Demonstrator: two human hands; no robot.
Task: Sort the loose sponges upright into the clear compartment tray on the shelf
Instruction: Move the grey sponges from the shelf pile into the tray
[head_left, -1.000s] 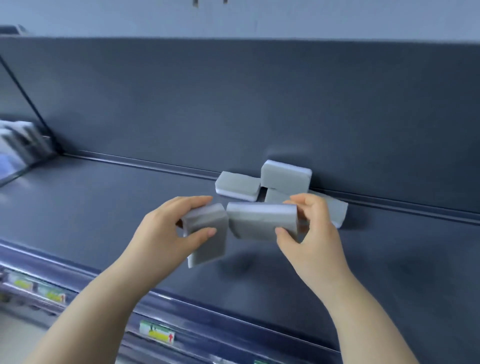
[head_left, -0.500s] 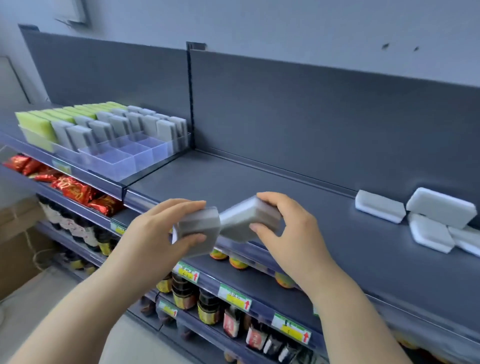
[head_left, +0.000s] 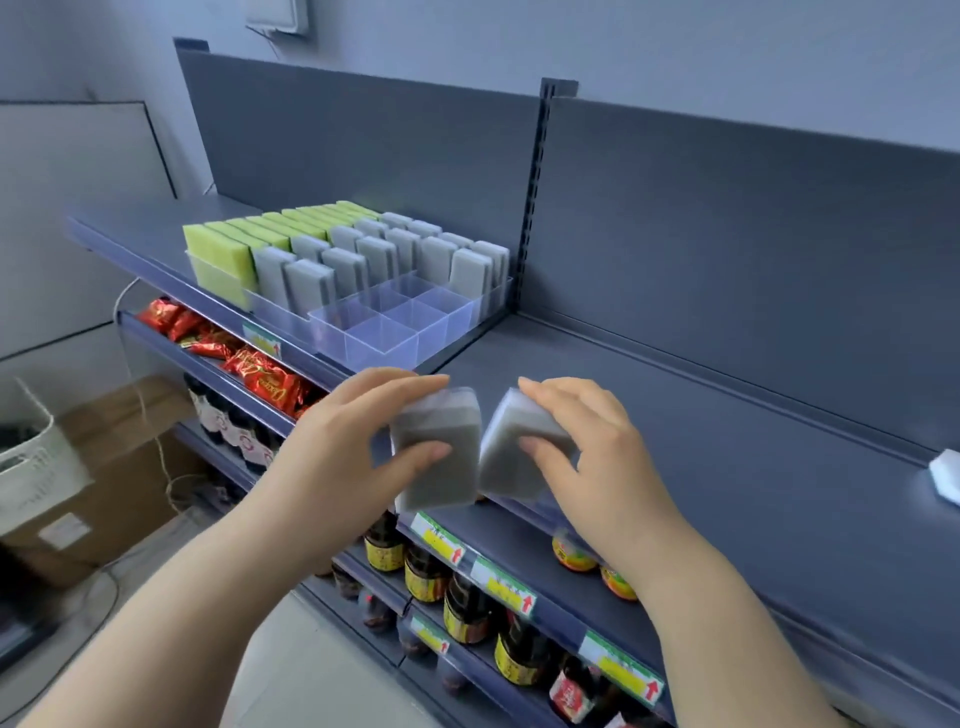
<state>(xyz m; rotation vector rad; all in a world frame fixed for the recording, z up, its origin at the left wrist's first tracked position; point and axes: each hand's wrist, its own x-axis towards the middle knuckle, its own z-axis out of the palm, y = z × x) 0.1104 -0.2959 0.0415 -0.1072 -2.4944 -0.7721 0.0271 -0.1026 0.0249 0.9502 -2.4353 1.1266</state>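
Observation:
My left hand (head_left: 343, 457) grips a grey sponge (head_left: 441, 467) between thumb and fingers. Beside it, my right hand (head_left: 597, 457) grips a second grey sponge (head_left: 511, 457). Both sponges hover over the front edge of the dark shelf (head_left: 675, 441), a short way in front of the clear compartment tray (head_left: 384, 332). The tray's near compartments hold nothing; behind them stand rows of upright grey sponges (head_left: 363, 265) and green sponges (head_left: 223, 254). One loose white sponge (head_left: 946, 475) shows at the right edge of the view.
A vertical shelf post (head_left: 530, 208) stands just right of the tray. Lower shelves carry red snack packs (head_left: 260, 374) and dark bottles (head_left: 467, 608) with price tags. A white basket (head_left: 31, 457) and a cardboard box (head_left: 104, 467) sit on the floor at left.
My view has swung left from the loose pile to the tray. Both hands carried their sponges along toward the tray, and the sponges now sit more upright.

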